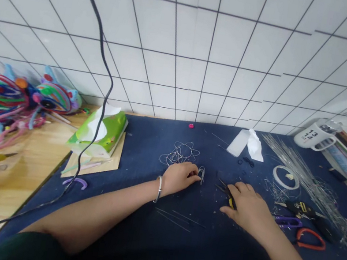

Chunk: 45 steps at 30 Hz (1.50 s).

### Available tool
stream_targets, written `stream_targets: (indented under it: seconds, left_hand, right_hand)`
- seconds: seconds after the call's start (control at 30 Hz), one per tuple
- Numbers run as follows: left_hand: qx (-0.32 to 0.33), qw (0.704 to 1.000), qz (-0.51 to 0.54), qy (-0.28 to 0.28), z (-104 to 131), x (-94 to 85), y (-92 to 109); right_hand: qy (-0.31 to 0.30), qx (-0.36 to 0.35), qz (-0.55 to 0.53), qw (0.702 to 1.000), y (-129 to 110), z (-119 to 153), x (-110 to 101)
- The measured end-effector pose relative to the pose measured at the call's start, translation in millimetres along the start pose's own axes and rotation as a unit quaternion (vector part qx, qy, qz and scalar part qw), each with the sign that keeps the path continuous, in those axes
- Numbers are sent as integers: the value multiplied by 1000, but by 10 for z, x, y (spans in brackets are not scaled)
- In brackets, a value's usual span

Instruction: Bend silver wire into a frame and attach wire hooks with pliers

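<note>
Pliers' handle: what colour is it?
Yellow where it shows; the right hand partly covers the pliers. Seen in the head view.

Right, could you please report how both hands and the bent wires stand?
Left hand pinching bent wires. Right hand on pliers. Wire tangle just beyond left hand, might snag; loose straight wires on the near side.

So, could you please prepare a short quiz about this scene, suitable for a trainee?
1. Multiple choice: what does the left hand pinch? (a) a tissue (b) bent wires (c) a black cable
2. True or false: the right hand touches the pliers.
3. Fill in: the white mug shows the digits ____.

Key: 1. b; 2. true; 3. 13 14.
</note>
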<state>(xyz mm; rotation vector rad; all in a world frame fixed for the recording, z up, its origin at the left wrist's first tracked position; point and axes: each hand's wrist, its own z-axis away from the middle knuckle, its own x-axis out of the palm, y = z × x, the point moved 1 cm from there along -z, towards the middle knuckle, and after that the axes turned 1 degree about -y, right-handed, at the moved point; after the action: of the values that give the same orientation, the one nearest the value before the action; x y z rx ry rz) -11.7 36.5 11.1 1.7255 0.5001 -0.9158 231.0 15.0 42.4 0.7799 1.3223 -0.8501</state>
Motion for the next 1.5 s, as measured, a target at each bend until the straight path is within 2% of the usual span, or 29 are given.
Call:
stream_targets:
  seconds: [0.23, 0.47, 0.63, 0.73, 0.87, 0.97, 1.07, 1.17, 1.27, 1.37, 1.5]
  left_hand:
    - [-14, 993, -110, -35, 1, 23, 87]
    - [12, 996, -81, -42, 28, -68, 49]
    - [46, 995, -83, -31, -48, -157, 115]
    - [63, 991, -106, -59, -96, -129, 168]
    - [53, 984, -141, -92, -132, -21, 162]
    - [54, 983, -141, -100, -128, 28, 141]
    - [48, 986, -132, -92, -102, 2, 148]
    - [31, 993, -71, -86, -73, -79, 161]
    - [-2, 993, 62, -102, -65, -158, 142]
    - [-44, 973, 197, -109, -77, -196, 107]
    - [-86, 948, 281, -121, -77, -164, 105]
  right_hand:
    - [4, 7, 30, 1000, -98, 118, 39]
    - [18, 4, 17, 1000, -169, 97, 35]
    - [3, 8, -7, 1000, -94, 117, 13]
    - [-23, 8, -22, 999, 9, 177, -32]
    - [-60, 1, -27, 998, 83, 256, -70]
    - [-65, -15, -22, 998, 62, 270, -64]
    - [-56, -27, -14, 998, 19, 258, -50]
    - [-46, -27, -6, 999, -15, 249, -53]
    - [-41, -29, -4, 999, -30, 252, -75]
    - [-34, -37, -9, 999, -21, 242, -93]
    - [-13, -37, -20, 999, 1, 181, -70]
